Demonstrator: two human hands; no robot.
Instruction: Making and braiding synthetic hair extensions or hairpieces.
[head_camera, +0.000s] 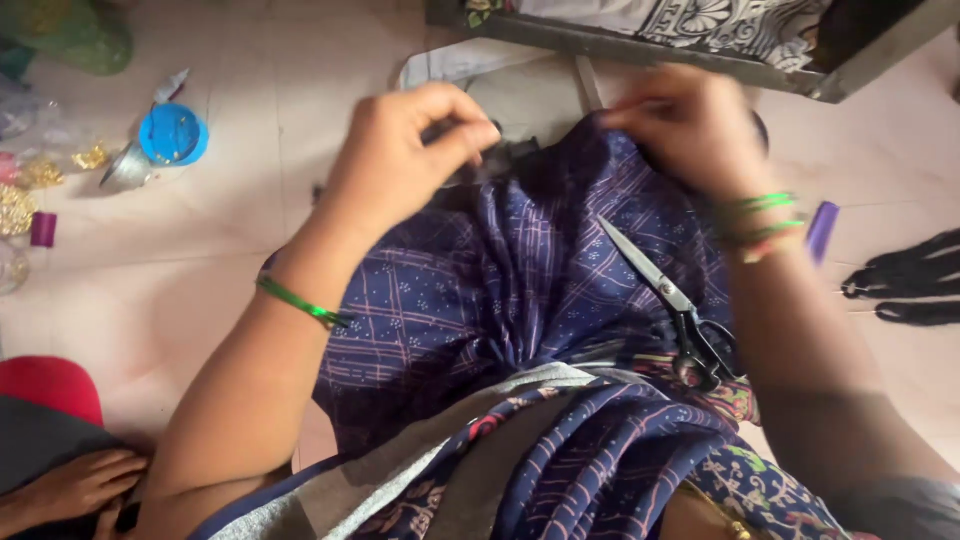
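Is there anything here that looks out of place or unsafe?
Yes. The scissors lie loose on the purple cloth over the lap, blades pointing toward the right hand. Both hands pinch something dark at the cloth's far edge; the left hand is clear of the blades.

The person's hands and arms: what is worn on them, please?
Both forearms are bare, no sleeves showing. The left hand has one thin green bangle at the wrist. The right hand has several thin bangles, mostly green, some reddish. No rings can be made out.
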